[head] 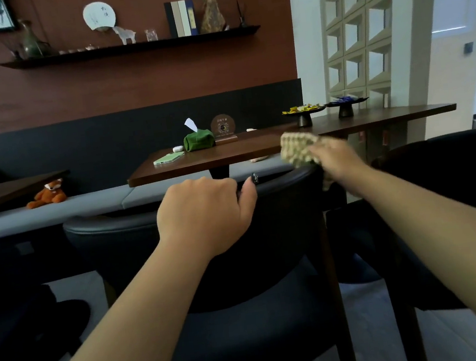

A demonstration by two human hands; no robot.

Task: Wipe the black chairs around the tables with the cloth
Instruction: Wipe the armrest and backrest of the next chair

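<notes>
Left grip (205,214) clenches the black chair (276,184) top rail; right grip (334,158) presses the grasped cloth (297,147) there. Green tissue holder (198,139) on the surface (198,162) shows one tissue.

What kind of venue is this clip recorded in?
Probably a tea house or cafe seating area: small wooden tables along a cushioned bench, a tissue holder, and snack stands on a side counter.

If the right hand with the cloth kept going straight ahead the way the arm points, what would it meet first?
Probably the near edge of the wooden table just beyond the chair backrest where the right hand holds the cloth; depth is uncertain.
</notes>
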